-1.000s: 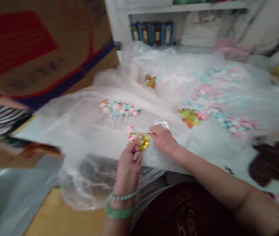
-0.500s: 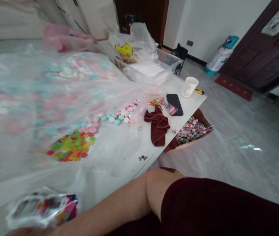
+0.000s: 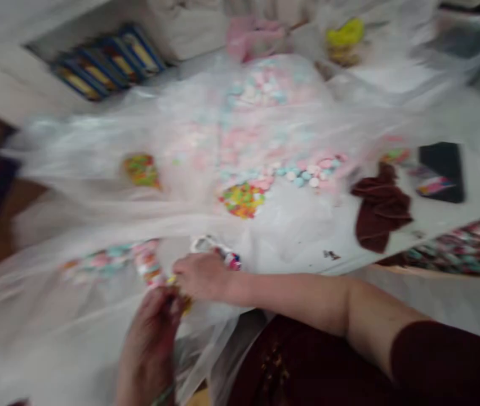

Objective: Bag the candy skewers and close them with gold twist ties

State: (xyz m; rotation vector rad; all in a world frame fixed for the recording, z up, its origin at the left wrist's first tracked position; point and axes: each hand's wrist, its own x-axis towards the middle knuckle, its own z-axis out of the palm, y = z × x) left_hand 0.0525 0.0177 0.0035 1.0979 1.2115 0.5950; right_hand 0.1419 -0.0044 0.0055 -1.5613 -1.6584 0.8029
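My left hand [image 3: 155,316] and my right hand [image 3: 204,276] meet low in the view, fingers closed close to each other. Something small and yellow-gold [image 3: 187,305] shows between and below the fingers, too blurred to name. A narrow clear packet of pink, white and orange candies [image 3: 147,262] reaches up from my left fingertips; whether they grip it I cannot tell. Just beyond my right hand lies a shiny printed plastic packet [image 3: 232,259]. Loose pastel candies [image 3: 111,260] lie to the left on the plastic sheet [image 3: 75,321].
Ring-shaped fruit-coloured candies [image 3: 243,200] and pastel candies [image 3: 307,172] spill from large clear bags. A brown cloth [image 3: 381,208] and a dark phone [image 3: 440,172] lie to the right. Below the table edge stands a box of wrapped candies [image 3: 463,251]. Blue-spined books [image 3: 109,62] fill a shelf.
My view has swung left and down from the table's right end, bringing both hands into sight. My right hand, before at the bottom edge by the printed packet, is now beside my left.
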